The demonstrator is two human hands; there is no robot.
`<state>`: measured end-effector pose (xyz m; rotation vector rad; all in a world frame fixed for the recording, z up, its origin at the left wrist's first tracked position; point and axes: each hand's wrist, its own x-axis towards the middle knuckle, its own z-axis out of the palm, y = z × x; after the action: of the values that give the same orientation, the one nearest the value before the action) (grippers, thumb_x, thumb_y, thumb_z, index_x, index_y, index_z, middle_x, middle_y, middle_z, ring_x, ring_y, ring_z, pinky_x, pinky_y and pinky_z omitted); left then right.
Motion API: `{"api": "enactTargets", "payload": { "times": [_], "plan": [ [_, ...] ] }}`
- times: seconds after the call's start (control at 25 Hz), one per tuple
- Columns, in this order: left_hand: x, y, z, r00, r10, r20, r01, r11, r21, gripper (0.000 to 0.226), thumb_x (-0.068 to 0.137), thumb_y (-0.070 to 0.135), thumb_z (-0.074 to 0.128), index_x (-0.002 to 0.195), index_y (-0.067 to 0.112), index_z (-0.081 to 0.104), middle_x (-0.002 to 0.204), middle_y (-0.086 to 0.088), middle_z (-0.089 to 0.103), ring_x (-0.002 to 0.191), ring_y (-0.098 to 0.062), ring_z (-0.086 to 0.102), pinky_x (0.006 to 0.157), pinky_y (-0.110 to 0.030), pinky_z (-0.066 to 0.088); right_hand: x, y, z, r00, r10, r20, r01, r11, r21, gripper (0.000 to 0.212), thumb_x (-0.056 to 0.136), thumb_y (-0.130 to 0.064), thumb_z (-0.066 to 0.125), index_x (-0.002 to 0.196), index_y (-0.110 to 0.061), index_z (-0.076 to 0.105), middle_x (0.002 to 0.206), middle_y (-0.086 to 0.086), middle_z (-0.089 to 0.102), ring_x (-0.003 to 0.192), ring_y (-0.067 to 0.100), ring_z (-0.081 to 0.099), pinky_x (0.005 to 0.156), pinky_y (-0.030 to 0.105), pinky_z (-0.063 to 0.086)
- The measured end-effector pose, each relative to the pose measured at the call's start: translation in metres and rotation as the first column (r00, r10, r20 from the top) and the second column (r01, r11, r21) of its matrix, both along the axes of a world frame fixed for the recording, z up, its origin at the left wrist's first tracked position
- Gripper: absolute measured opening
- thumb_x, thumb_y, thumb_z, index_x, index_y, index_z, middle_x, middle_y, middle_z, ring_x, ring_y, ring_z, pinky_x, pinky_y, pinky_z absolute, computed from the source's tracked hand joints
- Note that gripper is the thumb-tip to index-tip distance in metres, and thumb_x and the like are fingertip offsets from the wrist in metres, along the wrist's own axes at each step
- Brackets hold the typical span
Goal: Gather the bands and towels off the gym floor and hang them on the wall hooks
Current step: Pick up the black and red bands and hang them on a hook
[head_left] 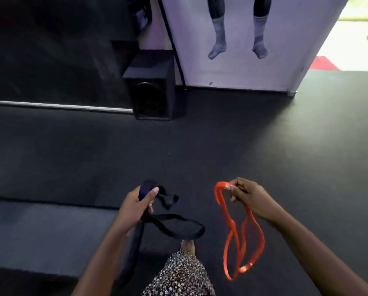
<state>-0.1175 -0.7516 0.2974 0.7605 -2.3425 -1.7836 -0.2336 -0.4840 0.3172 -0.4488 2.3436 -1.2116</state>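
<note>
My left hand (137, 205) is closed around a dark navy-black band (174, 228); its loops hang below and to the right of the fist, and one strand trails down along my forearm. My right hand (246, 195) pinches the top of a bright orange-red band (235, 236), which dangles in long twisted loops above the dark floor. Both hands are held in front of me at about the same height, roughly a forearm's length apart. No towels or wall hooks are in view.
A black speaker box (152, 90) stands on the floor ahead, next to a white pipe (59, 106) along the wall base. A pale poster panel (242, 50) leans behind it. A bright doorway (358, 39) with a red mat (324, 63) is at the far right. A raised dark platform (40, 231) lies left.
</note>
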Motion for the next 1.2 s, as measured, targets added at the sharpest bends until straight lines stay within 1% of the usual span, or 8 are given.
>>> {"api": "enactTargets", "payload": {
  "times": [0.16, 0.32, 0.44, 0.52, 0.6, 0.84, 1.0, 1.2],
  "plan": [
    [-0.112, -0.080, 0.009, 0.982, 0.187, -0.034, -0.187, 0.982, -0.014, 0.035, 0.089, 0.023, 0.056, 0.056, 0.012, 0.048, 0.043, 0.004, 0.055, 0.050, -0.011, 0.054, 0.058, -0.025, 0.040, -0.132, -0.101, 0.001, 0.988, 0.150, -0.031, -0.150, 0.989, -0.016, 0.019, 0.090, -0.035, 0.053, 0.082, -0.020, 0.062, 0.063, -0.008, 0.062, 0.057, 0.003, 0.049, 0.057, 0.021, 0.036],
    [-0.211, -0.168, 0.029, 0.964, 0.267, 0.002, -0.266, 0.959, 0.099, 0.023, 0.090, 0.016, 0.054, 0.069, 0.008, 0.059, 0.055, 0.003, 0.064, 0.061, -0.018, 0.059, 0.068, -0.029, 0.049, -0.253, -0.210, 0.025, 0.973, 0.230, -0.031, -0.231, 0.971, -0.062, 0.018, 0.091, -0.029, 0.052, 0.084, -0.016, 0.062, 0.061, -0.009, 0.061, 0.055, 0.002, 0.047, 0.056, 0.019, 0.036],
    [-0.255, -0.223, 0.045, 0.950, 0.310, -0.045, -0.304, 0.946, 0.109, 0.013, 0.092, 0.009, 0.047, 0.090, 0.005, 0.059, 0.077, -0.005, 0.063, 0.075, -0.013, 0.058, 0.068, -0.010, 0.048, -0.320, -0.274, 0.042, 0.949, 0.314, -0.034, -0.316, 0.942, -0.118, 0.017, 0.091, -0.029, 0.053, 0.085, -0.017, 0.063, 0.063, -0.009, 0.062, 0.053, -0.006, 0.050, 0.056, 0.013, 0.040],
    [-0.277, -0.266, 0.051, 0.936, 0.345, -0.067, -0.342, 0.939, 0.041, 0.015, 0.093, 0.012, 0.046, 0.093, 0.005, 0.060, 0.085, -0.003, 0.066, 0.085, -0.009, 0.059, 0.077, -0.012, 0.046, -0.363, -0.324, 0.048, 0.930, 0.367, -0.029, -0.367, 0.917, -0.153, 0.016, 0.091, -0.027, 0.053, 0.086, -0.016, 0.063, 0.064, -0.008, 0.063, 0.052, -0.007, 0.051, 0.055, 0.011, 0.040],
    [-0.296, -0.312, 0.051, 0.910, 0.406, -0.086, -0.411, 0.910, -0.050, 0.016, 0.093, 0.015, 0.048, 0.092, 0.006, 0.061, 0.083, 0.001, 0.067, 0.080, -0.002, 0.060, 0.080, -0.016, 0.045, -0.404, -0.382, 0.047, 0.904, 0.425, -0.041, -0.426, 0.890, -0.164, 0.013, 0.091, -0.024, 0.053, 0.083, -0.018, 0.063, 0.064, -0.008, 0.063, 0.054, -0.004, 0.049, 0.057, 0.015, 0.038],
    [-0.346, -0.438, 0.045, 0.754, 0.653, -0.064, -0.646, 0.720, -0.255, 0.017, 0.090, 0.022, 0.053, 0.076, 0.013, 0.052, 0.062, 0.002, 0.051, 0.056, -0.004, 0.045, 0.063, -0.028, 0.035, -0.513, -0.577, 0.032, 0.750, 0.656, -0.082, -0.661, 0.738, -0.140, 0.016, 0.091, -0.021, 0.055, 0.076, -0.022, 0.060, 0.060, -0.008, 0.063, 0.045, -0.004, 0.045, 0.048, 0.013, 0.032],
    [-0.372, -0.533, 0.051, 0.657, 0.753, 0.045, -0.636, 0.585, -0.502, 0.027, 0.090, 0.028, 0.053, 0.106, 0.005, 0.052, 0.086, -0.009, 0.061, 0.082, -0.023, 0.056, 0.068, -0.029, 0.033, -0.548, -0.729, 0.032, 0.571, 0.818, -0.062, -0.818, 0.562, -0.124, 0.019, 0.090, -0.018, 0.056, 0.072, -0.022, 0.060, 0.050, -0.014, 0.064, 0.060, 0.013, 0.048, 0.055, 0.027, 0.033],
    [-0.360, -0.663, 0.059, 0.583, 0.794, 0.171, -0.515, 0.524, -0.679, 0.041, 0.089, 0.030, 0.053, 0.116, -0.001, 0.048, 0.108, -0.023, 0.062, 0.103, -0.035, 0.058, 0.072, -0.032, 0.031, -0.541, -0.909, 0.034, 0.400, 0.907, -0.132, -0.915, 0.388, -0.110, 0.025, 0.089, -0.026, 0.056, 0.064, -0.025, 0.058, 0.048, -0.008, 0.059, 0.057, 0.009, 0.052, 0.064, 0.033, 0.041]
  ]
}}
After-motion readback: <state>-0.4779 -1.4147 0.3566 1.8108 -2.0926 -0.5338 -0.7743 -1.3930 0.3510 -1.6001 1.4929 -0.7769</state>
